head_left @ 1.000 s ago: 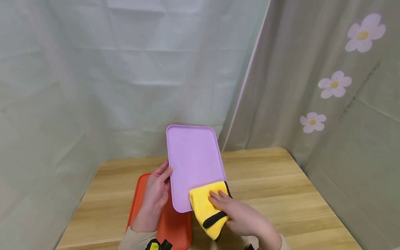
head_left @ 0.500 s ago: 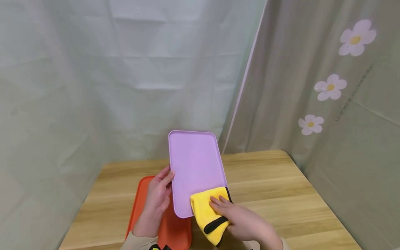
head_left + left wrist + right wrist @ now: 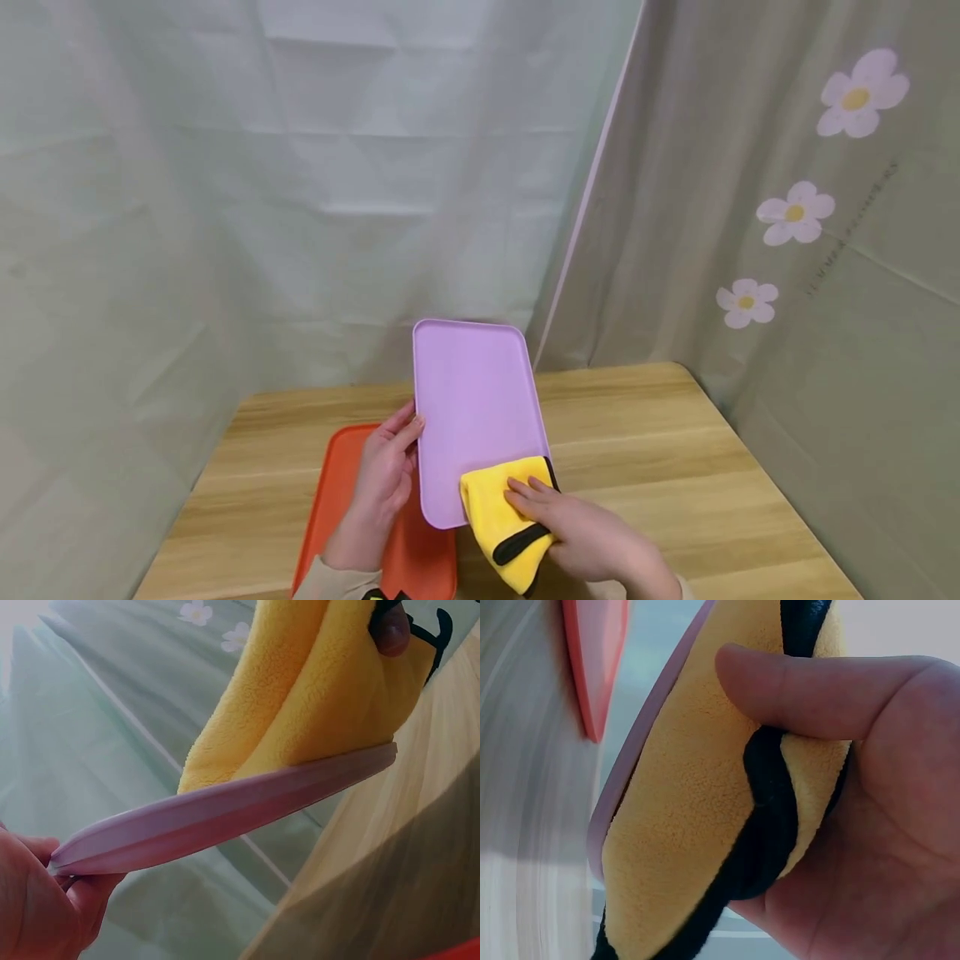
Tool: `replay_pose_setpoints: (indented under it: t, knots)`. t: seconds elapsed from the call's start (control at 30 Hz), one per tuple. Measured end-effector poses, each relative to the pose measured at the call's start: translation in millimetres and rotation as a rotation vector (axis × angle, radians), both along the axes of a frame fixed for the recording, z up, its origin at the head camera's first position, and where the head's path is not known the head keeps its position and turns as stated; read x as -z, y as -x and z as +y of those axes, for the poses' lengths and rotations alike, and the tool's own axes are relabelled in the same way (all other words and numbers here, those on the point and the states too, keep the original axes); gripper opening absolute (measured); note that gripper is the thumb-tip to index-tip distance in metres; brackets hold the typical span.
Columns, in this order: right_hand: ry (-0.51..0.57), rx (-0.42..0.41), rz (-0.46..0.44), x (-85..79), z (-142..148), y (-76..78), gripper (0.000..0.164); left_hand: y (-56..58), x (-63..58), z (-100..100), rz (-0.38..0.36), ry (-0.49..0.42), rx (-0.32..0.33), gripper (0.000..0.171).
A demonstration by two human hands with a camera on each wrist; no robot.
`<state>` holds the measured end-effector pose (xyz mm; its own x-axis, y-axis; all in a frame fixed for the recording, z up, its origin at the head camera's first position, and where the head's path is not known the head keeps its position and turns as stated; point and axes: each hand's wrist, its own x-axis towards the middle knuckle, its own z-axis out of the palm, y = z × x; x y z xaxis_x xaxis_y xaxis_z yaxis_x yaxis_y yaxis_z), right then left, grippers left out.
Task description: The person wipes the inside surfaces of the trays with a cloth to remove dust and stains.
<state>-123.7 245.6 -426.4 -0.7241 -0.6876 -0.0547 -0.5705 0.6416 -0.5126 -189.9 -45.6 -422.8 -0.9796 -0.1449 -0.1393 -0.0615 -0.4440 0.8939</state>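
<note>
My left hand (image 3: 386, 471) grips the left edge of a light purple tray (image 3: 476, 392), thumb on the upper side and fingers beneath. The tray is held tilted above the table. My right hand (image 3: 577, 525) holds a folded yellow towel (image 3: 487, 500) with black trim against the tray's lower right corner. In the right wrist view, the thumb (image 3: 795, 690) lies across the towel's folds, while the other fingers are mostly hidden behind it. The left wrist view shows the tray's edge (image 3: 225, 814) side-on, with the towel pressed on its upper face.
An orange-red tray (image 3: 423, 558) lies on the wooden table (image 3: 652, 450), partly beneath my left forearm and the purple tray. Pale curtains (image 3: 360, 183) hang behind the table, and a grey-green one with printed flowers (image 3: 795, 212) hangs at the right.
The purple tray, the towel and both hands sit slightly lower and further right in the head view, which has itself shifted a little. The grip of each hand looks the same.
</note>
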Motion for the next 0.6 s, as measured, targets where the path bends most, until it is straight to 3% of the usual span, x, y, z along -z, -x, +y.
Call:
replay_pose_setpoints:
  t: [0.2, 0.6]
  knots:
    - [0.029, 0.024, -0.021, -0.1, 4.8, -1.8, 0.084, -3.2, 4.8, -0.2, -0.003, 0.005, 0.005, 0.048]
    - [0.078, 0.009, 0.021, -11.1, 25.0, 1.1, 0.089, -4.7, -6.8, -4.0, 0.005, -0.014, 0.013, 0.050]
